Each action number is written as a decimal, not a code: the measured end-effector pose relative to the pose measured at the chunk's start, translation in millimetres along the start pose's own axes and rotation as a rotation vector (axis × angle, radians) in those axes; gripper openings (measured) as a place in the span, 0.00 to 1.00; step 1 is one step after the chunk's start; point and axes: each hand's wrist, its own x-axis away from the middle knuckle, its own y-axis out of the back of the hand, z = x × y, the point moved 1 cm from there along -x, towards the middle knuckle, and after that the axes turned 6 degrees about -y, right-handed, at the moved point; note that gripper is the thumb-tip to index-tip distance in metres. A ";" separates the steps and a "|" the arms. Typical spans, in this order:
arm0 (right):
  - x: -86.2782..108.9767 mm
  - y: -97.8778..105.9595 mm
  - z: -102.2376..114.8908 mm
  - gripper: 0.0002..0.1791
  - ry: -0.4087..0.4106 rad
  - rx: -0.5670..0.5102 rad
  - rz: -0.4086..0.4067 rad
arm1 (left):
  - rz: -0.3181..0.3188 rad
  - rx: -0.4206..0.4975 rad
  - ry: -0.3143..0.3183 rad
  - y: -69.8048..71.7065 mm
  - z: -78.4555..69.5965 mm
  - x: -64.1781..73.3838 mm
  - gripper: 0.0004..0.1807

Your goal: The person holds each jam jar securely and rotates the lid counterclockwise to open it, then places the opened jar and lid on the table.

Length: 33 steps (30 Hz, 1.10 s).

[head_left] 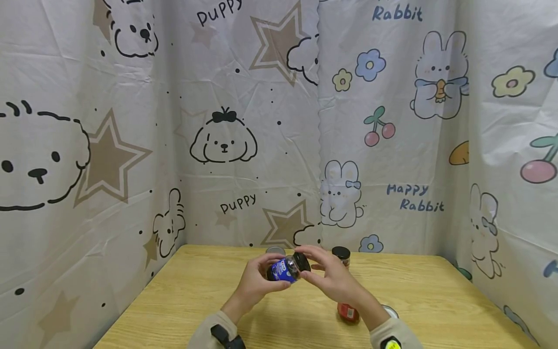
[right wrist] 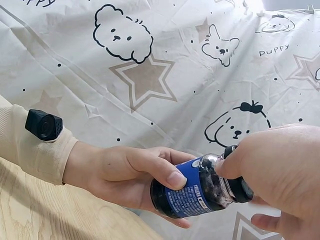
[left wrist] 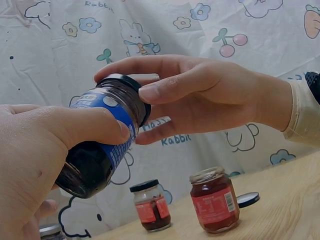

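Treat the blue-labelled jar [head_left: 288, 268] as probably stiff, slippery, fragile glass, best held around the label [right wrist: 189, 198], gripped in left hand [head_left: 256, 281] and, rightward of it, pinched at black lid [head_left: 302, 261] by right hand [head_left: 330, 276].

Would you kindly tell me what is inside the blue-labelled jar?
Dark contents show through the blue-labelled jar near its neck and base. Its label and the left hand cover much of the rest. I cannot tell what it is.

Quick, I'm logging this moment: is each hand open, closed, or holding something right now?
Left hand: closed, holding the blue-labelled jar.
Right hand: closed, gripping that jar's black lid.
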 end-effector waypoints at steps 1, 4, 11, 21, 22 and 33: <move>-0.1 0.0 -0.2 0.27 0.000 0.005 -0.001 | 0.000 0.001 0.002 0.2 0.2 -0.1 0.32; -0.1 0.1 0.1 0.28 -0.003 0.015 0.013 | 0.000 0.006 0.007 0.5 0.3 -0.2 0.32; 0.4 0.0 3.3 0.27 -0.015 0.002 0.041 | 0.001 0.003 0.011 1.2 -0.1 0.2 0.32; 1.2 -1.3 4.1 0.25 -0.018 -0.012 0.038 | 0.008 0.003 0.001 1.3 0.8 -0.1 0.32; 1.2 -1.7 3.5 0.23 -0.020 -0.015 0.034 | 0.008 0.004 0.000 1.2 0.9 -0.1 0.32; -0.9 -6.6 0.9 0.08 0.038 -0.060 -0.050 | 0.020 0.007 -0.013 -0.1 0.4 0.5 0.32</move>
